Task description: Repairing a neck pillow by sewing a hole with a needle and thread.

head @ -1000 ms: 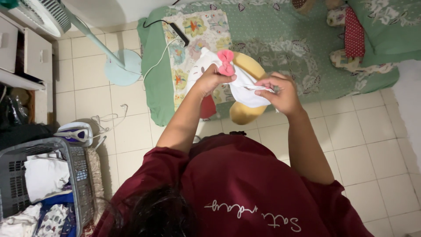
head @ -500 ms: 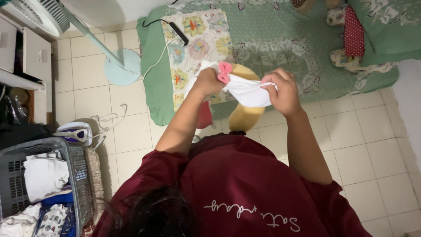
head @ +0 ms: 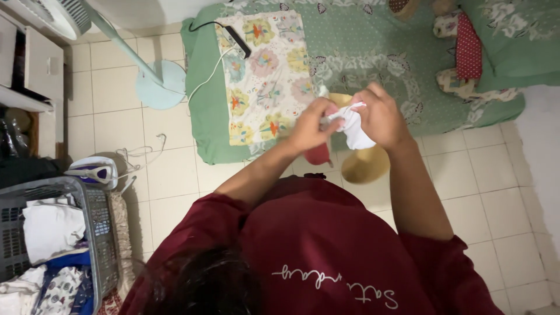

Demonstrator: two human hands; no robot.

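The small white garment [head: 354, 129] is bunched between both hands, held up in the air above the edge of the green mattress [head: 373, 52] and the tiled floor [head: 496, 192]. The left hand [head: 312, 123] is closed around its near end, fingers curled tight; the right hand [head: 382, 115] pinches the other end, thumb and forefinger gripping a fold while the rest of the cloth hangs just below the palm. A yellow piece [head: 366, 163] and a bit of red cloth [head: 318, 154] hang under the hands, probably parts of the same item, though I cannot tell for sure. To handle this step well, it seems wise to keep both grips firm on opposite edges and draw the fabric taut so seams line up and nothing slips toward the floor. The floral cloth [head: 265, 76] spread on the mattress lies just beyond the hands. Off to the left stand an iron [head: 93, 172], a laundry basket [head: 99, 227] with clothes, and a fan base [head: 160, 84].
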